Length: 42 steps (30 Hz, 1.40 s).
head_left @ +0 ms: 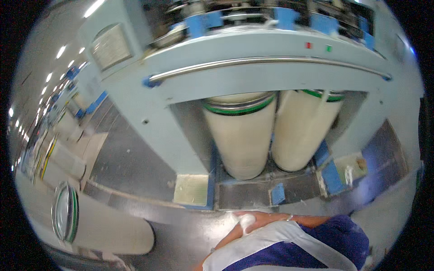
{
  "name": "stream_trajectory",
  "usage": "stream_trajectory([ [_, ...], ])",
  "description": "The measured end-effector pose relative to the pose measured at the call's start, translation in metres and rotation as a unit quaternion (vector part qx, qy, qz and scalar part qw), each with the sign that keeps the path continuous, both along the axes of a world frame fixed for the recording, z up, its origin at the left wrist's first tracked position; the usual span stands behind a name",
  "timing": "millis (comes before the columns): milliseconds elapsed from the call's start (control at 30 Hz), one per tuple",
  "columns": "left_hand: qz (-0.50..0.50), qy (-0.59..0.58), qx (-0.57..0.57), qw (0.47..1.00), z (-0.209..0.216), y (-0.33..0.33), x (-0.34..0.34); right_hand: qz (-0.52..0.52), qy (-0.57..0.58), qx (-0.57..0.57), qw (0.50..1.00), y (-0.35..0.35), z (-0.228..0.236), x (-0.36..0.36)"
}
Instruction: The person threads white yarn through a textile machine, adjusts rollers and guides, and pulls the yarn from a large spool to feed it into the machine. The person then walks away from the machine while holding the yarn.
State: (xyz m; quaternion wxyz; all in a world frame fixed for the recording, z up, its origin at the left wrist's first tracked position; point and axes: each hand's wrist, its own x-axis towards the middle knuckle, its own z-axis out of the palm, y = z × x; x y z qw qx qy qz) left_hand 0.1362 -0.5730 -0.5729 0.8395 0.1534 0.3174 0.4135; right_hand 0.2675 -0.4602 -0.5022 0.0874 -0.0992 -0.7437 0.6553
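Note:
Both hands are together low in front of my body, around a small wad of white cotton fibre (247,221). My right hand (263,217) reaches in from the right, its fingers curved over the wad. From below comes my left hand (234,234), closed against the wad's near side. The fingers overlap and are partly blurred. Ahead, a pale blue-green machine (253,74) holds two tall cream cans with green-banded rims, a left can (242,140) and a right can (305,131). Neither hand touches the machine or the cans.
A metal rail (271,60) runs across the machine's front. At lower left lies a tilted-looking cream can (108,226) with a green-banded rim. More cans (63,158) stand farther left. A blue block (278,194) sits on the base plate, near a yellowish foot panel (191,189).

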Motion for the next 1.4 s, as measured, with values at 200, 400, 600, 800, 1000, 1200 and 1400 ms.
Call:
stream_trajectory([
  [200,0.015,0.146,0.015,0.989,-0.017,-0.021,-0.005,0.020,-0.002,-0.103,0.994,0.009,-0.010,0.058],
  [400,0.086,0.287,0.075,0.951,-0.025,-0.047,-0.019,-0.098,-0.144,-0.355,0.918,0.024,-0.149,0.131],
  [600,0.161,0.228,-0.082,0.957,0.005,-0.081,0.014,0.072,-0.037,0.120,0.989,-0.008,-0.248,0.146],
  [800,0.248,0.271,-0.109,0.924,0.037,-0.126,0.047,0.240,-0.067,-0.083,0.965,-0.046,-0.175,0.123],
  [1000,0.343,0.232,-0.153,0.897,0.042,-0.214,0.052,0.388,-0.271,-0.026,0.881,-0.058,-0.131,0.105],
  [1200,0.396,0.217,-0.115,0.885,0.036,-0.315,0.028,0.493,-0.260,0.161,0.815,-0.156,-0.181,0.011],
  [1400,0.511,0.246,-0.149,0.810,0.031,-0.503,-0.009,0.526,-0.193,0.488,0.669,-0.353,-0.262,-0.100],
])
